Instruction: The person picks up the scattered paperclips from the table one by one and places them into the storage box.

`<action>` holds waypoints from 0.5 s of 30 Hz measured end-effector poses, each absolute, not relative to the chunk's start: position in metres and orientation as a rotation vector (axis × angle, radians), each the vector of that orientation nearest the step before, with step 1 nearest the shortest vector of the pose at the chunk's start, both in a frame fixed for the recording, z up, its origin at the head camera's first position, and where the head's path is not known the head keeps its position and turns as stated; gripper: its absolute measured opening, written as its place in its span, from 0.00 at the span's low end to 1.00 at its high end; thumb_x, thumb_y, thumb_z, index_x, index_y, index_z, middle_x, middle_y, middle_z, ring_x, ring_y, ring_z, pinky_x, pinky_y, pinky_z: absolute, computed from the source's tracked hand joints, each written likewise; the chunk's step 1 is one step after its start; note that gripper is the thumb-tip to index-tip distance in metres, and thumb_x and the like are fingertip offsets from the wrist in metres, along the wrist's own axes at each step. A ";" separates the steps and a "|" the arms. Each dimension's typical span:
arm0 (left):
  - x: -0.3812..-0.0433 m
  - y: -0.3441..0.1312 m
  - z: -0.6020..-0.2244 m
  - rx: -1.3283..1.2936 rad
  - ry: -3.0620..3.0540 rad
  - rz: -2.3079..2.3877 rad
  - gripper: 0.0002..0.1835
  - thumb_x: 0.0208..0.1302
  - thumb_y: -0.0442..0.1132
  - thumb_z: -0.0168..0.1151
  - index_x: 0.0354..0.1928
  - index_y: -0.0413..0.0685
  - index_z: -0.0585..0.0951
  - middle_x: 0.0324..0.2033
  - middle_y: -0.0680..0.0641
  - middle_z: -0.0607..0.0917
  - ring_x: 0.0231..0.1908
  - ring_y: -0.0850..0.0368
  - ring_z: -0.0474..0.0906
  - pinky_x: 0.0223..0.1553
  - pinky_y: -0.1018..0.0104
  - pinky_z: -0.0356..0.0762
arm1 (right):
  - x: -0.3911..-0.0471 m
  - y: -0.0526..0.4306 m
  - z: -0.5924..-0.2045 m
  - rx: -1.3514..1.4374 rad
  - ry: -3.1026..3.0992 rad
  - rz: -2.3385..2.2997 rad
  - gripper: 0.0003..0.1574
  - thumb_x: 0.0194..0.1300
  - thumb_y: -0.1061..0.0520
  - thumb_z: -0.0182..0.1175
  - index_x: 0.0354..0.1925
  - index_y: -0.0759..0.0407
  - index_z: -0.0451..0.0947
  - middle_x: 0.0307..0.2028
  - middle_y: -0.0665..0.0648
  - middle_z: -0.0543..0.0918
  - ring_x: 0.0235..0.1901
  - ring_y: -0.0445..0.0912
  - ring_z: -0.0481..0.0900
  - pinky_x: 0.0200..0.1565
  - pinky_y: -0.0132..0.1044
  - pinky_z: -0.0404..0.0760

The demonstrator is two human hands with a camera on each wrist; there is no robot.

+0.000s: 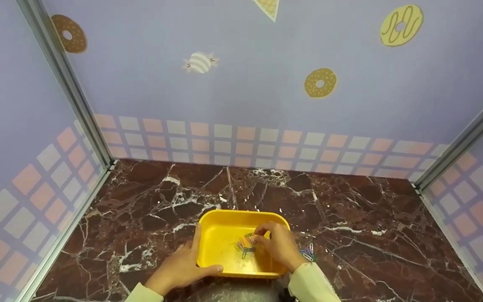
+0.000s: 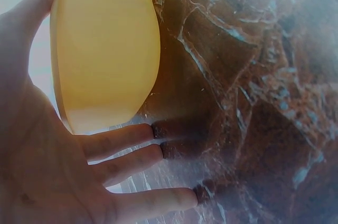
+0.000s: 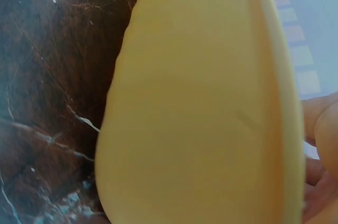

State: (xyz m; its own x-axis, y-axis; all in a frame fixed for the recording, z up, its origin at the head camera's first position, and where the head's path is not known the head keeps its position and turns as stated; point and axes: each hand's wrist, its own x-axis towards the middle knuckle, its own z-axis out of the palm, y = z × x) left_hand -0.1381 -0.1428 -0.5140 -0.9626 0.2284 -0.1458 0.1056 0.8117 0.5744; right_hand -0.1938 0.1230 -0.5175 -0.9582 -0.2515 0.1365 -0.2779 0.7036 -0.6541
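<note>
A yellow plastic bin [image 1: 241,274] stands on the dark marbled surface. My left hand [image 1: 185,262] rests against its left side, thumb along the near rim. In the left wrist view several straight fingers [image 2: 127,142] extend beyond the bin's wall [image 2: 105,49]. Reaching over the right side, my right hand [image 1: 281,247] is inside the bin, thumb and index finger together at the colourful paper clips [image 1: 247,249], seemingly pinching one. More paper clips [image 1: 308,252] lie on the surface to the right, partly behind the right wrist. The right wrist view shows mostly the bin's outer wall [image 3: 185,102].
Purple panels with printed sweets and tiles enclose the surface: a back wall [image 1: 241,105], a left wall [image 1: 23,188] and a right wall [image 1: 480,197]. Metal strips [image 1: 69,84] run along the corners. A small dark object [image 1: 284,295] shows at the near edge by the right sleeve.
</note>
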 end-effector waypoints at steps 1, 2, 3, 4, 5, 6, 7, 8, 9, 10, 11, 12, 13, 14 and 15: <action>-0.139 -0.142 -0.514 0.267 2.789 0.865 0.70 0.44 0.73 0.66 0.77 0.47 0.37 0.58 0.33 0.76 0.52 0.39 0.75 0.51 0.39 0.75 | -0.194 0.124 -0.516 0.445 -2.860 1.103 0.02 0.58 0.61 0.68 0.32 0.58 0.84 0.29 0.48 0.83 0.24 0.36 0.68 0.28 0.28 0.70; -0.139 -0.142 -0.514 0.267 2.783 0.865 0.69 0.44 0.73 0.66 0.77 0.48 0.37 0.58 0.33 0.76 0.52 0.40 0.75 0.51 0.39 0.75 | -0.193 0.125 -0.515 0.439 -2.857 1.094 0.02 0.58 0.60 0.68 0.32 0.58 0.84 0.30 0.48 0.84 0.24 0.36 0.68 0.29 0.28 0.70; -0.140 -0.142 -0.514 0.263 2.775 0.864 0.69 0.45 0.73 0.66 0.77 0.48 0.37 0.58 0.34 0.76 0.53 0.40 0.75 0.51 0.39 0.75 | -0.193 0.127 -0.514 0.436 -2.850 1.082 0.02 0.58 0.61 0.68 0.33 0.58 0.84 0.30 0.48 0.84 0.24 0.36 0.68 0.29 0.28 0.70; -0.141 -0.142 -0.515 0.260 2.768 0.863 0.69 0.45 0.73 0.66 0.77 0.48 0.37 0.58 0.34 0.76 0.53 0.40 0.75 0.51 0.39 0.75 | -0.193 0.128 -0.513 0.431 -2.846 1.070 0.02 0.59 0.60 0.68 0.33 0.58 0.84 0.30 0.48 0.84 0.25 0.36 0.68 0.29 0.27 0.70; -0.141 -0.142 -0.514 0.256 2.760 0.865 0.69 0.45 0.73 0.66 0.77 0.48 0.37 0.59 0.34 0.76 0.54 0.39 0.75 0.50 0.38 0.75 | -0.193 0.130 -0.511 0.431 -2.839 1.058 0.02 0.59 0.60 0.68 0.33 0.57 0.84 0.31 0.48 0.84 0.25 0.36 0.68 0.29 0.27 0.70; -0.142 -0.141 -0.514 0.252 2.752 0.867 0.69 0.45 0.73 0.66 0.77 0.48 0.37 0.59 0.34 0.75 0.54 0.38 0.75 0.50 0.38 0.75 | -0.193 0.131 -0.510 0.430 -2.831 1.042 0.02 0.59 0.60 0.67 0.33 0.57 0.85 0.31 0.49 0.85 0.25 0.36 0.68 0.29 0.27 0.70; -0.143 -0.141 -0.514 0.247 2.745 0.870 0.69 0.45 0.73 0.66 0.77 0.48 0.37 0.60 0.33 0.75 0.55 0.37 0.74 0.50 0.37 0.75 | -0.192 0.133 -0.508 0.428 -2.823 1.029 0.02 0.59 0.60 0.67 0.33 0.57 0.85 0.31 0.49 0.85 0.25 0.36 0.68 0.28 0.27 0.70; -0.143 -0.141 -0.514 0.244 2.738 0.872 0.69 0.45 0.73 0.66 0.77 0.48 0.36 0.60 0.33 0.74 0.56 0.37 0.74 0.51 0.37 0.74 | -0.192 0.135 -0.507 0.420 -2.815 1.026 0.02 0.59 0.60 0.67 0.33 0.57 0.85 0.31 0.49 0.85 0.25 0.36 0.69 0.28 0.27 0.70; -0.144 -0.141 -0.515 0.244 2.736 0.870 0.69 0.45 0.73 0.65 0.77 0.48 0.36 0.60 0.33 0.74 0.56 0.36 0.74 0.51 0.36 0.74 | -0.192 0.137 -0.505 0.414 -2.806 1.025 0.02 0.59 0.60 0.67 0.34 0.57 0.85 0.31 0.49 0.85 0.25 0.37 0.69 0.28 0.27 0.70; -0.144 -0.141 -0.515 0.248 2.737 0.872 0.70 0.45 0.73 0.65 0.77 0.48 0.36 0.60 0.33 0.74 0.56 0.36 0.74 0.51 0.36 0.74 | -0.192 0.139 -0.504 0.406 -2.798 1.023 0.02 0.59 0.60 0.67 0.34 0.57 0.85 0.31 0.49 0.85 0.25 0.37 0.69 0.28 0.27 0.70; -0.144 -0.141 -0.515 0.246 2.735 0.873 0.70 0.45 0.73 0.65 0.77 0.49 0.35 0.61 0.32 0.74 0.56 0.36 0.73 0.51 0.36 0.74 | -0.191 0.141 -0.502 0.403 -2.786 1.023 0.02 0.59 0.60 0.67 0.34 0.57 0.85 0.31 0.49 0.85 0.25 0.37 0.69 0.28 0.28 0.71; -0.145 -0.141 -0.515 0.243 2.731 0.873 0.70 0.45 0.73 0.65 0.77 0.49 0.35 0.60 0.33 0.75 0.55 0.36 0.74 0.51 0.36 0.74 | -0.191 0.143 -0.501 0.398 -2.778 1.028 0.02 0.60 0.60 0.67 0.34 0.57 0.85 0.31 0.49 0.85 0.25 0.37 0.69 0.28 0.27 0.71; -0.144 -0.142 -0.515 0.239 2.727 0.869 0.69 0.45 0.73 0.65 0.77 0.50 0.35 0.60 0.33 0.75 0.55 0.37 0.74 0.51 0.37 0.74 | -0.190 0.145 -0.500 0.397 -2.772 1.032 0.03 0.60 0.60 0.67 0.34 0.57 0.85 0.31 0.49 0.85 0.25 0.38 0.69 0.28 0.27 0.71; -0.144 -0.143 -0.516 0.235 2.723 0.864 0.69 0.45 0.73 0.65 0.77 0.50 0.34 0.60 0.33 0.75 0.55 0.37 0.74 0.50 0.37 0.74 | -0.190 0.148 -0.500 0.395 -2.766 1.041 0.03 0.60 0.60 0.67 0.34 0.57 0.85 0.31 0.49 0.84 0.25 0.38 0.70 0.28 0.27 0.72; -0.143 -0.144 -0.515 0.232 2.725 0.864 0.69 0.45 0.73 0.66 0.77 0.50 0.34 0.60 0.34 0.75 0.54 0.38 0.75 0.50 0.37 0.75 | -0.190 0.151 -0.499 0.397 -2.757 1.046 0.03 0.60 0.60 0.67 0.35 0.57 0.85 0.31 0.49 0.84 0.25 0.38 0.70 0.28 0.27 0.72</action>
